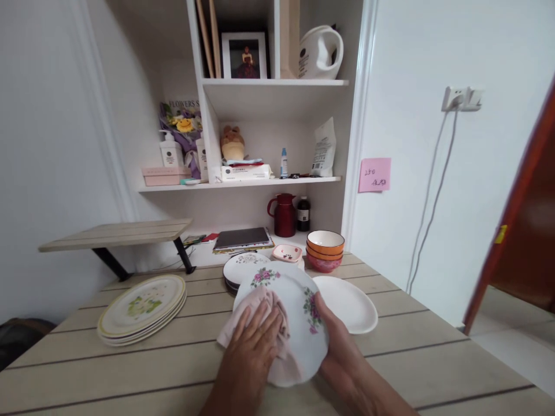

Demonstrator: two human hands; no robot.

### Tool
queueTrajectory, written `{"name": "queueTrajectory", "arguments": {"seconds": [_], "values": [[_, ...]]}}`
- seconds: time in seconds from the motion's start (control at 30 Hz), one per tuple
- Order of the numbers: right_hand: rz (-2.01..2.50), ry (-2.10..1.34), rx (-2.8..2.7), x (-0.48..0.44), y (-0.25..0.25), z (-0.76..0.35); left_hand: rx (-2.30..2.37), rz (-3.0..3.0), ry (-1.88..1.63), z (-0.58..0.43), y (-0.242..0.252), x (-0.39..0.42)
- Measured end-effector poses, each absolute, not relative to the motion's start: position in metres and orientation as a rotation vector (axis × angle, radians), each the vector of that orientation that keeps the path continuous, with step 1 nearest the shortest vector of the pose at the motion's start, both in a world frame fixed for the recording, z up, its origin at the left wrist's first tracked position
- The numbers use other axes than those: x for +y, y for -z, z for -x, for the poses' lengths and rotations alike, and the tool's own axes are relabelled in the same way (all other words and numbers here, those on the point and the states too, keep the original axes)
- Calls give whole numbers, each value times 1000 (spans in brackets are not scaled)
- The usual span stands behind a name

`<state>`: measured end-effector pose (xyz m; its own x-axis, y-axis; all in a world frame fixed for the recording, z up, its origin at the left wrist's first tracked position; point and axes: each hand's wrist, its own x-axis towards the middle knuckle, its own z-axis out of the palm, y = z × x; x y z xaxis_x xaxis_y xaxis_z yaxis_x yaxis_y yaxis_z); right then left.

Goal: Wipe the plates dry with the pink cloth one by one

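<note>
My right hand (pixel 340 346) grips the right rim of a white plate (pixel 303 346) with pink flowers and a scalloped edge. The plate is tilted up above the table. My left hand (pixel 254 341) presses a pale pink cloth (pixel 275 300) against the plate's face, its fingers laid over the fabric. Behind the held plate are a white oval dish (pixel 353 306) and a small stack of dark-rimmed plates (pixel 245 267), both partly hidden by it.
A stack of yellow-rimmed plates (pixel 143 309) lies at left, before a raised wooden stand (pixel 117 234). Stacked bowls (pixel 325 248) and a small pink dish (pixel 286 253) stand farther back. A red jug (pixel 284 215), dark bottle (pixel 303 214) and laptop (pixel 241 237) sit under the shelves.
</note>
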<state>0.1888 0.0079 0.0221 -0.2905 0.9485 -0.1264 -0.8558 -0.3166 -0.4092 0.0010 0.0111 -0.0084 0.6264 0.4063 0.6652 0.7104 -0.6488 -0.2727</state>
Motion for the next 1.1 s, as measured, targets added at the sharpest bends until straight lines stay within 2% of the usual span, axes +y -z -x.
{"name": "queueTrajectory", "arguments": {"seconds": [0.3, 0.63, 0.83, 0.93, 1.1], "values": [[416, -2070, -262, -2, -11, -170, -914, 2501, 560, 1, 4, 11], [416, -2090, -277, 3, 0, -166, -1320, 2222, 690, -1, 16, 25], [332, -2068, -303, 10, 6, -170, -1225, 2253, 783, 0, 35, 21], [353, -2066, -292, 10, 5, -171, -1118, 2435, 838, -1, 29, 14], [411, -2116, -313, 4, 1, -170, -992, 2708, 736, -9, 14, 6]]}}
